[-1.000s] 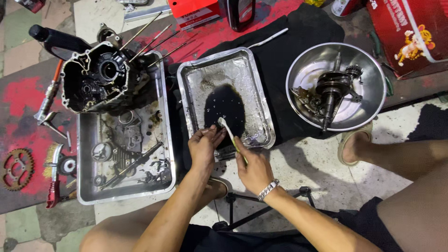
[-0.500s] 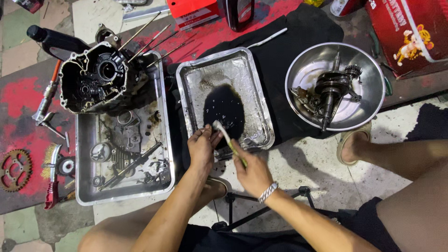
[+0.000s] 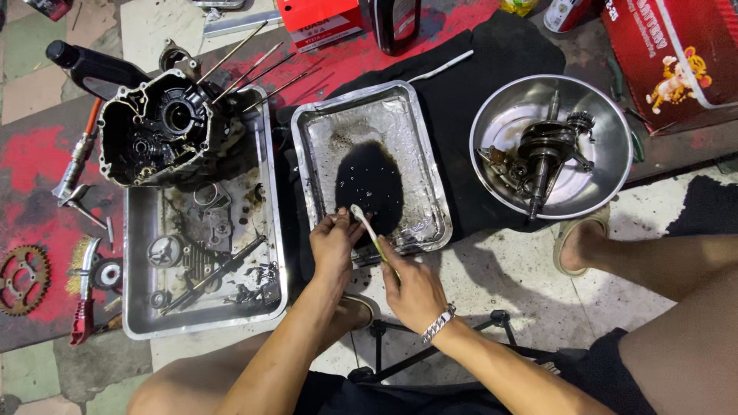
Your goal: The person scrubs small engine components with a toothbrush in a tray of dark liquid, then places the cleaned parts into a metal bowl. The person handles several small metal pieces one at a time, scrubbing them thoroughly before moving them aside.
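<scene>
Right hand [image 3: 413, 288] is clamped on a toothbrush [image 3: 369, 230], fingers wrapped round the handle's lower end; brush head points up-left and sits right at the left hand's fingertips. Left hand [image 3: 332, 244] is pinched shut on a small part, too small and too hidden by the fingers to tell what it is. Both hands close together, nearly touching, over the near edge of the middle metal tray [image 3: 430, 192]. That tray holds a dark oily puddle [image 3: 370, 184] w/ grit around it; brush head is just over the puddle's near edge. Silver bracelet [image 3: 437, 323] on the right wrist.

Left of the hands: a longer steel tray [image 3: 138, 307] full of small engine bits, and a black engine crankcase [image 3: 157, 127] resting on its far end, thin studs sticking out to the upper right. Right of the hands, well apart: a round steel bowl [image 3: 607, 123] w/ a crankshaft [image 3: 544, 154] lying in it. Black cloth [image 3: 477, 84] under the middle tray. Rusty sprocket [image 3: 23, 278] & a wire brush [image 3: 83, 265] on the red mat at far left.
</scene>
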